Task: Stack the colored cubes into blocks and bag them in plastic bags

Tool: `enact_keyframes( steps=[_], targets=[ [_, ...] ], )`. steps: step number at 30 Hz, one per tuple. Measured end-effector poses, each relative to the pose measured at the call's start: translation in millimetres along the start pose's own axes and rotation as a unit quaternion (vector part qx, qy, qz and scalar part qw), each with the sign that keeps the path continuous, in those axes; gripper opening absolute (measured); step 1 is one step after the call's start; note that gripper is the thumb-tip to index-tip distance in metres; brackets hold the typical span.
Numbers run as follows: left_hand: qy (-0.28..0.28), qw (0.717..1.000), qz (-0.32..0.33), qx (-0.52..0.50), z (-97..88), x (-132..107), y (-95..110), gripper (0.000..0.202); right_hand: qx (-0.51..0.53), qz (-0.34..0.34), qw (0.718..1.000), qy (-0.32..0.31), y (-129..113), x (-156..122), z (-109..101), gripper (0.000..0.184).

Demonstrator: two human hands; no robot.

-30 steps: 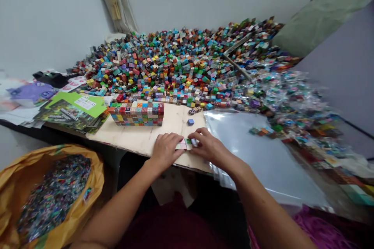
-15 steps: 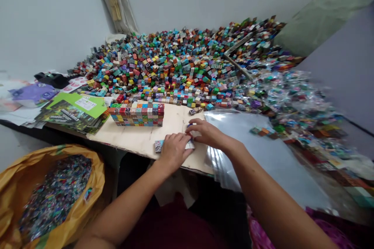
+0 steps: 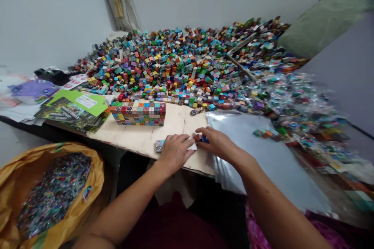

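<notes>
Beneath my left hand (image 3: 174,151) lies a short row of small patterned cubes (image 3: 159,146), with its ends showing at either side; the fingers are curled over it. My right hand (image 3: 216,142) pinches a dark red and blue cube (image 3: 199,137) just beyond the row's right end. To the left stands a neat block of stacked patterned cubes (image 3: 138,114), several rows long. Two or so loose brown cubes (image 3: 193,112) sit behind my hands on the pale board (image 3: 175,118).
A large heap of cubes (image 3: 175,62) covers the back. Clear plastic sheets (image 3: 251,155) lie to the right, with bagged cubes (image 3: 298,97) beyond. Green and dark printed cards (image 3: 70,109) are at left. A yellow sack (image 3: 93,163) of small bits stands below left.
My right hand has moved slightly right and down, and a dark red and blue cube now shows in its fingers. The left hand stays on the row. The view has shifted slightly.
</notes>
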State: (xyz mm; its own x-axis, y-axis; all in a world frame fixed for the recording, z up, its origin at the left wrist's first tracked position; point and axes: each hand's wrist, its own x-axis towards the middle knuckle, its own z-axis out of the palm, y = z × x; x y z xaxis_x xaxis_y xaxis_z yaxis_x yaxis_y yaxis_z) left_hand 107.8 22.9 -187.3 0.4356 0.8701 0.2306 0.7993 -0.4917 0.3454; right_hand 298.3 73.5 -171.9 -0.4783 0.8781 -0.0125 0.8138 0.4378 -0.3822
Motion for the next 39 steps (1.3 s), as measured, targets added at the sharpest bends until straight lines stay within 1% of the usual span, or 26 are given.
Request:
enact_keyframes(
  steps=[3,5,9,11,15,19,21,23,25,26,28,30,31,33,35,37,39],
  targets=[
    [-0.002,1.0,0.001,-0.006,-0.2,0.1,-0.4,0.033,0.071,-0.012,0.997,-0.024,-5.9,-11.7,-0.5,0.045],
    [-0.001,1.0,0.0,-0.007,-0.3,0.6,-0.7,0.033,0.109,0.001,0.993,-0.045,-8.5,-14.6,-1.6,0.048],
    [-0.007,1.0,0.002,-0.006,-1.2,1.5,-1.0,0.037,0.136,0.038,0.988,-0.058,-7.9,-12.1,-5.9,0.049],
    [-0.009,1.0,0.002,-0.007,-1.6,1.6,-1.1,0.039,0.138,0.049,0.987,-0.059,-6.5,-10.2,-8.4,0.046],
    [-0.009,1.0,0.0,-0.009,-1.7,1.4,-1.0,0.037,0.136,0.035,0.987,-0.072,-5.1,-9.1,-9.9,0.026],
    [-0.013,1.0,-0.001,-0.009,-2.0,1.9,-0.7,0.036,0.142,0.022,0.987,-0.076,-5.6,-11.4,-4.5,0.02],
    [-0.017,1.0,-0.004,-0.01,-3.0,2.1,-0.5,0.035,0.153,0.019,0.985,-0.079,-5.0,-13.1,-2.8,0.022],
    [-0.022,1.0,-0.004,-0.013,-4.2,2.0,0.3,0.034,0.172,0.014,0.981,-0.091,-2.0,-12.9,-5.5,0.03],
    [-0.018,1.0,-0.004,-0.009,-4.7,2.2,2.5,0.036,0.193,0.013,0.977,-0.094,3.7,-7.7,-13.3,0.038],
    [-0.011,1.0,-0.004,-0.006,-4.3,2.7,4.3,0.038,0.192,0.016,0.978,-0.08,7.2,-2.3,-18.6,0.038],
    [0.006,1.0,-0.002,0.002,-1.4,5.0,9.1,0.041,0.143,0.037,0.989,-0.016,13.2,14.5,-29.0,0.033],
    [0.018,1.0,0.005,0.006,3.7,8.5,14.1,0.043,0.036,0.085,0.994,0.054,16.2,37.1,-34.6,0.032],
    [0.02,1.0,0.008,0.008,6.7,10.2,16.1,0.043,-0.017,0.112,0.991,0.073,16.4,49.2,-34.6,0.035],
    [0.019,1.0,0.009,0.015,11.9,12.0,17.4,0.04,-0.087,0.155,0.981,0.08,15.3,71.3,-29.2,0.042],
    [0.017,1.0,0.008,0.022,13.9,10.7,14.2,0.037,-0.111,0.171,0.976,0.074,13.8,87.0,-20.3,0.043],
    [0.017,0.999,0.012,0.03,11.5,6.4,7.1,0.036,-0.12,0.168,0.976,0.073,13.1,93.5,-12.8,0.039],
    [0.016,0.999,0.017,0.036,5.9,0.7,-2.5,0.036,-0.123,0.149,0.979,0.068,12.8,90.0,-9.2,0.034]
  ],
)
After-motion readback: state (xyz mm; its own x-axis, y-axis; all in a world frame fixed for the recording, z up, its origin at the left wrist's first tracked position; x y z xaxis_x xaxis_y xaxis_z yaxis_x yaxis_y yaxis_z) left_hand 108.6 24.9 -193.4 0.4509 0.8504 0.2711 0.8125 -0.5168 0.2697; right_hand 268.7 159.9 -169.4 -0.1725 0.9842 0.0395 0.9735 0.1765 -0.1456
